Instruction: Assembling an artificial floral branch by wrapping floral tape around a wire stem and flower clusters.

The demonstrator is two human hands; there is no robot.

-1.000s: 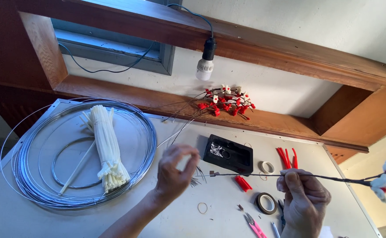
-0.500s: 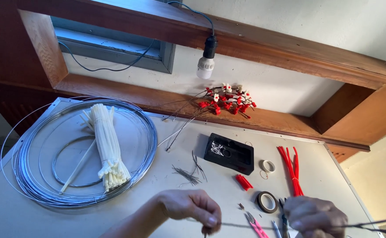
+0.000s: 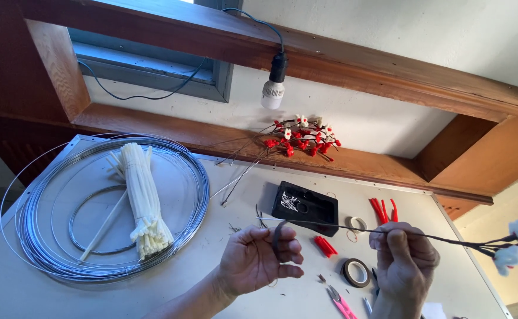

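Note:
My left hand [image 3: 257, 261] is raised over the table, fingers pinched around a dark strip of tape [image 3: 278, 236] at the bare end of a thin wire stem [image 3: 341, 226]. My right hand [image 3: 403, 260] grips the same stem further right, where it is wrapped dark. The stem runs level between both hands and carries on to the right, ending in pale blue and white flowers [image 3: 516, 243] near the frame edge.
On the grey table [image 3: 235, 177] lie a large coil of wire [image 3: 34, 236], a bundle of white sticks [image 3: 143, 201], a black tray [image 3: 315, 214], a dark tape roll [image 3: 356, 272], red pieces [image 3: 325, 246] and pink-handled snips [image 3: 341, 302]. A red-flowered branch [image 3: 300, 139] and a hanging bulb [image 3: 272, 93] are behind.
Both hands dipped toward the bottom of the view, then came back up with the stem. The pale flowers at its right end are in view again.

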